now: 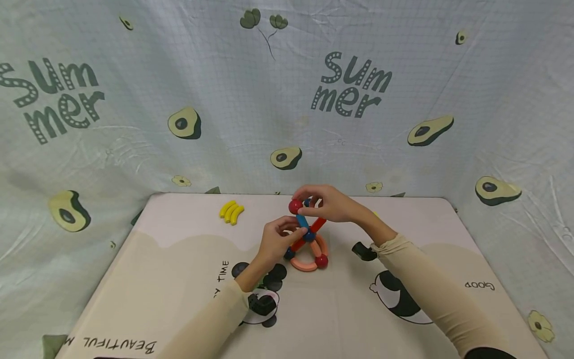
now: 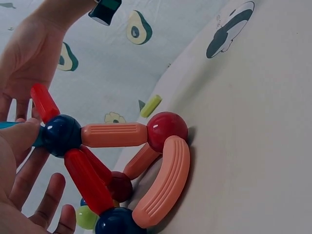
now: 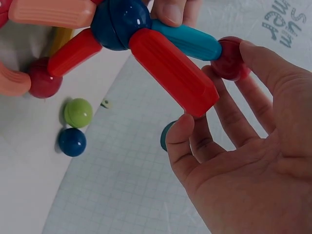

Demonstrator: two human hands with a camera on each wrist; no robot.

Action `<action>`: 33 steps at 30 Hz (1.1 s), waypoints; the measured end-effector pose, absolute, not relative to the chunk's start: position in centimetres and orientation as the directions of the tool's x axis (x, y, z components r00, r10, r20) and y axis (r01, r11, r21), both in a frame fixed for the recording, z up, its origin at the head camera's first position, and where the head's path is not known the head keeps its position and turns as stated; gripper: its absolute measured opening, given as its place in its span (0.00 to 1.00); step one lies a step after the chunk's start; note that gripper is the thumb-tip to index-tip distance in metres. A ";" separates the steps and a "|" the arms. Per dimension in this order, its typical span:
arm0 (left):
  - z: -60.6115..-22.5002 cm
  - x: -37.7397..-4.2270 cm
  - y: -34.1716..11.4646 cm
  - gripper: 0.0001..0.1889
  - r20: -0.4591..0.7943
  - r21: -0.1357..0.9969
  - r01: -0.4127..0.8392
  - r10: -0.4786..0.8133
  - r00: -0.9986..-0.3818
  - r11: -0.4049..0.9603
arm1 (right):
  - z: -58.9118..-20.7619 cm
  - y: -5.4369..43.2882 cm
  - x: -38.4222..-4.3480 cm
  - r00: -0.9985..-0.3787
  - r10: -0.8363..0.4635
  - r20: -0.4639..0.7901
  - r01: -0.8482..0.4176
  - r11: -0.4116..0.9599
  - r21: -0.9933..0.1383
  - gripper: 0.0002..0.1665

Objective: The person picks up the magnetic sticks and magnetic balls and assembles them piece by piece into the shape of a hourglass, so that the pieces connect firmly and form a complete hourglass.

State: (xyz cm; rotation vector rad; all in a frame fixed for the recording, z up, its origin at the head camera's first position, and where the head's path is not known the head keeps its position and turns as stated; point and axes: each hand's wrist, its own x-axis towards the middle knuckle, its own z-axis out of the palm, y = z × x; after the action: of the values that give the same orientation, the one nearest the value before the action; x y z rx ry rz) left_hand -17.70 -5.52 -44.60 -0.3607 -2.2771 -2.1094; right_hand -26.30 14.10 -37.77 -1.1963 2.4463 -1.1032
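A magnetic stick-and-ball toy stands on the table, with pink-orange curved sticks (image 1: 304,267) and a red ball (image 1: 321,261) at its base. Red sticks (image 2: 88,181) rise to a dark blue ball (image 1: 309,235), from which another red stick (image 3: 173,70) and a light blue stick (image 3: 187,40) branch upward. My left hand (image 1: 279,240) pinches the light blue stick close to the dark blue ball. At the stick's top end, my right hand (image 1: 334,204) holds a red ball (image 3: 229,58) between thumb and fingers. One right finger touches the free-standing red stick's tip.
Yellow curved sticks (image 1: 231,212) lie together at the table's back left. Behind the toy are a green ball (image 3: 78,112) and a blue ball (image 3: 72,142). A yellow-green stick (image 2: 151,106) lies toward the back right. A patterned cloth (image 1: 242,124) hangs behind the table.
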 end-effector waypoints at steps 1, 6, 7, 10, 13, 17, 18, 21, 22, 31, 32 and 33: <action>-44.6 -17.7 -5.5 0.11 0.169 0.981 0.181 0.157 -0.973 0.064 | -37.8 14.1 -26.3 -0.653 -0.746 0.134 -0.594 0.395 -0.700 0.20; -44.5 -17.7 -5.5 0.11 0.171 0.981 0.183 0.154 -0.973 0.068 | -37.9 14.1 -26.3 -0.654 -0.745 0.131 -0.592 0.396 -0.702 0.21; -44.5 -17.6 -5.5 0.11 0.170 0.981 0.182 0.153 -0.973 0.068 | -37.9 14.0 -26.3 -0.654 -0.745 0.131 -0.592 0.397 -0.701 0.21; -44.5 -17.6 -5.5 0.11 0.168 0.981 0.180 0.154 -0.974 0.066 | -37.8 14.0 -26.2 -0.657 -0.743 0.129 -0.590 0.401 -0.700 0.22; -44.7 -17.7 -5.4 0.11 0.160 0.983 0.171 0.145 -0.976 0.062 | -37.9 14.1 -26.2 -0.668 -0.733 0.126 -0.579 0.407 -0.706 0.21; -45.8 -18.1 -5.1 0.11 0.147 0.985 0.155 0.112 -0.983 0.074 | -38.5 14.7 -26.6 -0.709 -0.689 0.152 -0.558 0.415 -0.719 0.20; -46.2 -18.3 -5.0 0.11 0.142 0.985 0.150 0.105 -0.984 0.079 | -38.8 14.9 -26.9 -0.720 -0.673 0.167 -0.556 0.417 -0.719 0.20; -47.4 -18.8 -4.9 0.11 0.129 0.986 0.137 0.091 -0.987 0.091 | -40.4 15.8 -28.1 -0.757 -0.618 0.212 -0.549 0.424 -0.721 0.17; -47.6 -18.9 -4.9 0.11 0.126 0.986 0.134 0.089 -0.988 0.094 | -41.0 16.1 -28.5 -0.773 -0.597 0.215 -0.535 0.430 -0.727 0.17; -47.6 -19.0 -4.9 0.12 0.125 0.987 0.133 0.086 -0.988 0.092 | -46.4 17.1 -31.5 -0.888 -0.441 0.135 -0.376 0.524 -0.764 0.17; -47.4 -19.0 -4.8 0.12 0.124 0.987 0.132 0.087 -0.988 0.091 | -46.8 17.1 -31.7 -0.894 -0.429 0.130 -0.365 0.529 -0.766 0.18; -47.2 -18.9 -4.8 0.12 0.123 0.987 0.131 0.088 -0.988 0.090 | -47.2 17.0 -31.8 -0.900 -0.419 0.124 -0.355 0.535 -0.767 0.19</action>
State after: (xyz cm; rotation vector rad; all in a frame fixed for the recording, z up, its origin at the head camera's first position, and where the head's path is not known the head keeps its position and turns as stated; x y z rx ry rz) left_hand -18.92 -4.84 -47.18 -0.2312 -2.2950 -2.0856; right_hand -31.84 17.02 -47.18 -0.6780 2.6860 -1.3155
